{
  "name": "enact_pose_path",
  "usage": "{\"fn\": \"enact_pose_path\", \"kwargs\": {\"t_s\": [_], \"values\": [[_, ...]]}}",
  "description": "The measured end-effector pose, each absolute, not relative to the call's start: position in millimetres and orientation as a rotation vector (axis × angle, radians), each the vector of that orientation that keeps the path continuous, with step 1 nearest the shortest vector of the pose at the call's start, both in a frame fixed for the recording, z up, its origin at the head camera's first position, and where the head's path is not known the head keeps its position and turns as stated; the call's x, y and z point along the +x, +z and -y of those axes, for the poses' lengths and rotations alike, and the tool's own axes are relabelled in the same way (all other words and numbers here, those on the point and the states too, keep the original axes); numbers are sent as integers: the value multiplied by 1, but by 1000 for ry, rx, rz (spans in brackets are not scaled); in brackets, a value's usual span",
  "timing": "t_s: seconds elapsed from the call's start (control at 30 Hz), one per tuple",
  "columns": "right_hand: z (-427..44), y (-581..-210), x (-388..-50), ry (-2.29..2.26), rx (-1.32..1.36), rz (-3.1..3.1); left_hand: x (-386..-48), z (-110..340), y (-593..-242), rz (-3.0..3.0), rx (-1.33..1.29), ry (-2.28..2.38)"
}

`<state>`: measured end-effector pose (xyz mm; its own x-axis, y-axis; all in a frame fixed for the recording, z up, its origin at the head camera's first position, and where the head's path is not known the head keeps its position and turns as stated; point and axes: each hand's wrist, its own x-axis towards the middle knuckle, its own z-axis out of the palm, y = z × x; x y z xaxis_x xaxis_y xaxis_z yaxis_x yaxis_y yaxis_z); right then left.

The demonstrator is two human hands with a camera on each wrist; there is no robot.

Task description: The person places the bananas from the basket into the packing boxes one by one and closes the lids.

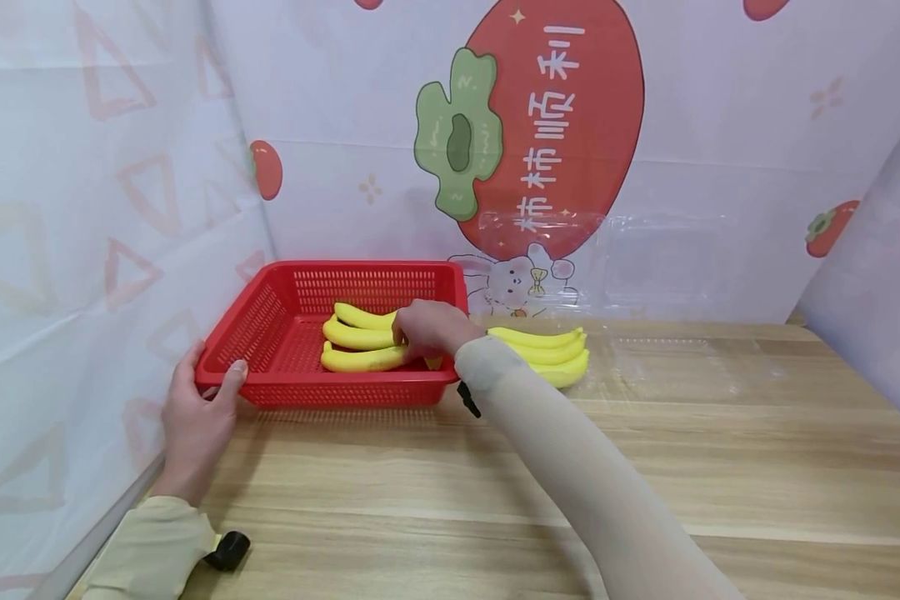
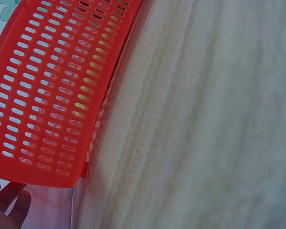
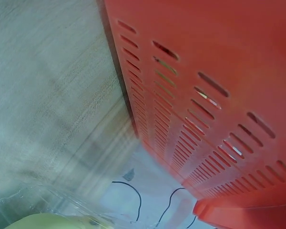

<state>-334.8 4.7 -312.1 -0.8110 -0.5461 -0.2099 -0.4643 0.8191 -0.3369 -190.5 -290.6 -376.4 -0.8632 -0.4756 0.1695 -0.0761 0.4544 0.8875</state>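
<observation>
Gripping the near left corner of the red basket, the left hand had its thumb over the rim and its fingers around the outside, and that looked like a sound anchor! Over to the right hand, down inside the basket's right end, fingers bent towards the yellow bananas, their tips hidden, so I could not tell whether they pinched the fruit or merely touched it. And what might have spoiled things? A weak hold on one end, most likely, could have let the bananas twist or slip; the sleeve, crossing so close to the right rim, could have caught it and dragged the basket askew, were the left hand to loosen. Trouble lurked outside too: the clear plastic packaging on the tabletop looked flimsy, and a low sweep of that arm could have knocked it or the second banana bunch. As for position, the yellow bananas lay side by side beneath the right hand, their right ends covered by it, their left ends jutting out over the mesh, well apart from the left hand, while the second bunch lay outside the basket, partly hidden behind the sleeve
</observation>
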Motion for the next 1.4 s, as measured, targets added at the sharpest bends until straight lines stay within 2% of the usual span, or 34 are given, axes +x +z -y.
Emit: {"fn": "enact_pose_path", "kwargs": {"t_s": [0.57, 0.87, 1.13, 1.4], "values": [[3, -311, -335, -655, -312, -2511, -191, 291, -376, 2324, 457, -1371], [4, -310, -333, -613, -344, -2516, -190, 290, -375, 2323, 457, -1367], [3, -310, -337, -373, -618, -2565, -189, 289, -375, 2334, 461, -1380], [3, -311, -340, -301, -752, -2553, -189, 289, -375, 2348, 483, -1355]]}}
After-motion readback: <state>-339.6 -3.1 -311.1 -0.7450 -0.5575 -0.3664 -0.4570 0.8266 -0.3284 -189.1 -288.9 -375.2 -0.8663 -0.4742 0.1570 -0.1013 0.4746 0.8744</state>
